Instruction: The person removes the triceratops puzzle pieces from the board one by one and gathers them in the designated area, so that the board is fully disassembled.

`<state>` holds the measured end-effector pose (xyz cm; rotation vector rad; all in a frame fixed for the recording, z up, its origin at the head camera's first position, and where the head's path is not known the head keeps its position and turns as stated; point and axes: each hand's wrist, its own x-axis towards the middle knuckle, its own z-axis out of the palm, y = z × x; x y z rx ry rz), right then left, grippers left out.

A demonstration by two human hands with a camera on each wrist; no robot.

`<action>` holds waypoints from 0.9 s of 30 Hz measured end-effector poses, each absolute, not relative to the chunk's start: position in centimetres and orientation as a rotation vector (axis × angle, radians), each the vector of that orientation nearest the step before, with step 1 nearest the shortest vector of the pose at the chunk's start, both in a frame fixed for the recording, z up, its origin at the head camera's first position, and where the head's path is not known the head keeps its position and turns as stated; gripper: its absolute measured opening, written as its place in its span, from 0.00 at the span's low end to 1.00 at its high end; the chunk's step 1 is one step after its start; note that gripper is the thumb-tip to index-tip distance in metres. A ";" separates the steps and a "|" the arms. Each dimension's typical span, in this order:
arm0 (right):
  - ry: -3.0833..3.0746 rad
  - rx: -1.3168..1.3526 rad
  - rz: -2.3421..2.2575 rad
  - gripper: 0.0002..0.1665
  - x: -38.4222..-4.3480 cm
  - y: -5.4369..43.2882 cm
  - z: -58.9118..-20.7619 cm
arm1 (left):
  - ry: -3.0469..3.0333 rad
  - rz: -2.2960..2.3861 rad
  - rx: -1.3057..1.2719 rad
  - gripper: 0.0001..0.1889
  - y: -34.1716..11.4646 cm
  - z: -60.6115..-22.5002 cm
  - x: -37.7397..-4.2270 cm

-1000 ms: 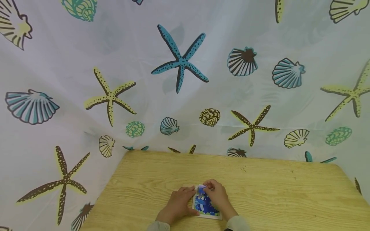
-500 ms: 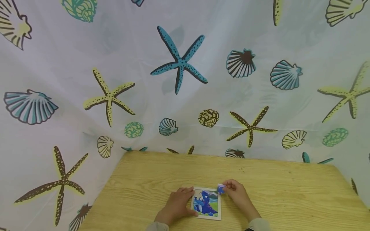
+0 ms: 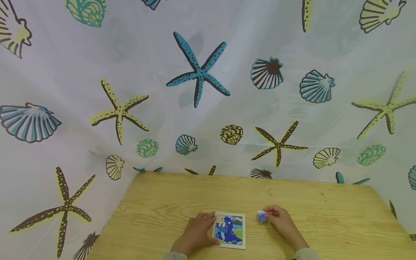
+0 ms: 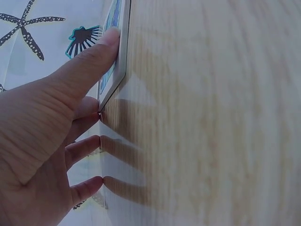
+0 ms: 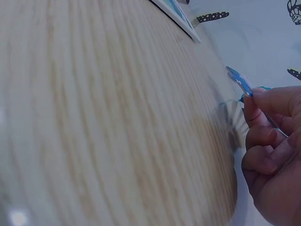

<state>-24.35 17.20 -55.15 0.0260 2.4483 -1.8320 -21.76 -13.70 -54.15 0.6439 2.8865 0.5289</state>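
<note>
In the head view a square dinosaur jigsaw puzzle point(image 3: 229, 233) with a white frame lies flat on the table. Its picture is a blue dinosaur, with a pale patch at the upper left. My left hand point(image 3: 196, 233) rests at the puzzle's left side, fingers fairly straight. The left wrist view shows that thumb point(image 4: 89, 61) laid on the frame's edge, other fingertips touching the table. Off to the puzzle's right, my right hand point(image 3: 281, 220) pinches a small blue puzzle piece point(image 3: 261, 216) between thumb and index finger. In the right wrist view the piece point(image 5: 239, 81) is seen nearly edge-on.
A wood-grain table point(image 3: 308, 206) spreads around the puzzle. White cloth point(image 3: 201, 115) printed with starfish and shells hangs behind it and along the sides.
My right hand has lifted from over the puzzle's top and moved right, carrying the puzzle piece away. The left hand stays at the frame's left side. The head view has shifted slightly.
</note>
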 end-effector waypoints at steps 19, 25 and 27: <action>2.666 -0.017 -1.632 0.05 -24.2 17.4 -56.1 | 2.899 0.482 0.653 0.45 -13.7 -54.6 -22.1; 2.730 -0.040 -1.573 0.05 -24.0 17.4 -56.3 | 2.897 0.490 0.661 0.45 -13.9 -54.7 -21.9; 2.737 -0.027 -1.569 0.05 -24.0 17.4 -56.4 | 2.899 0.493 0.671 0.45 -14.0 -54.7 -21.9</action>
